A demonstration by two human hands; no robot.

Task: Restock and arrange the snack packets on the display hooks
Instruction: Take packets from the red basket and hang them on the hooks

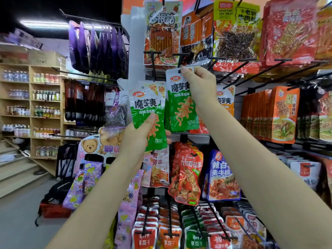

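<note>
My left hand (140, 135) grips a small stack of green and white snack packets (147, 108) from below, thumb across the front. My right hand (199, 85) pinches the top corner of another green packet (181, 106) beside its hang hole, just under the black T-shaped tip of a display hook (180, 59). Whether the hole is on the hook cannot be told. An orange packet (226, 100) of the same brand hangs right of my right wrist, partly hidden by it.
Hook rows hold red, orange and yellow snack packets (235, 33) above, to the right and below. Purple bags (97, 49) hang at upper left. Wooden shelves (30, 108) with bottles stand at far left. A dark backpack (57, 193) lies on the floor.
</note>
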